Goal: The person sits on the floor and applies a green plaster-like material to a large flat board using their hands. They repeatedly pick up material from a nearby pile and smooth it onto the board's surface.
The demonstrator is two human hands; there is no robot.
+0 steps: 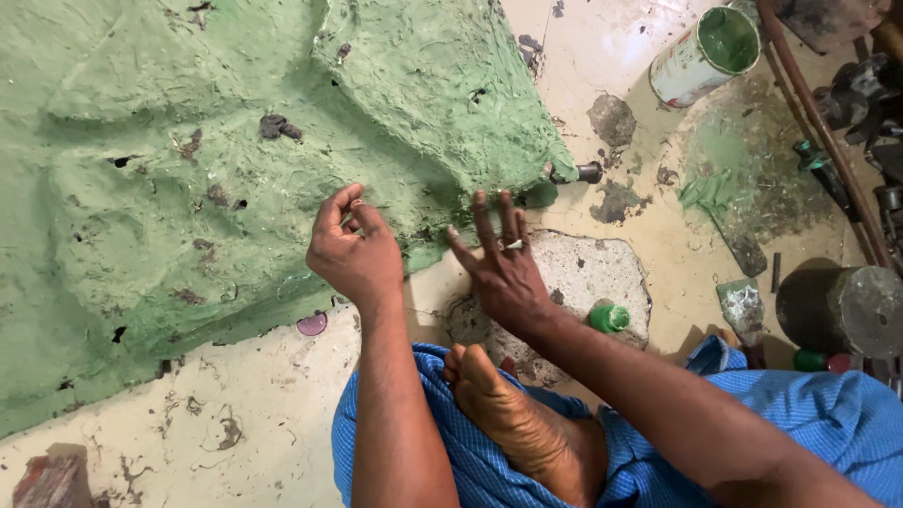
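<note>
large green moulded form [216,160], on floor [245,414], far-left side: rough, stiff, probably heavy, crumbly at rim; best gripped under lower edge. left hand [353,249] loosely curled, holding nothing. right hand [503,263] open, fingertips on rim.

The floor [235,414] is pale, cream-coloured concrete, stained and scuffed, with dark scrapes and smears of green. One rough grey patch [583,273] shows where the surface has broken away. At the upper right a rusty pipe [818,122] runs slantwise past a heap of dark metal parts [870,94]. Light falls bright near the top edge.
</note>
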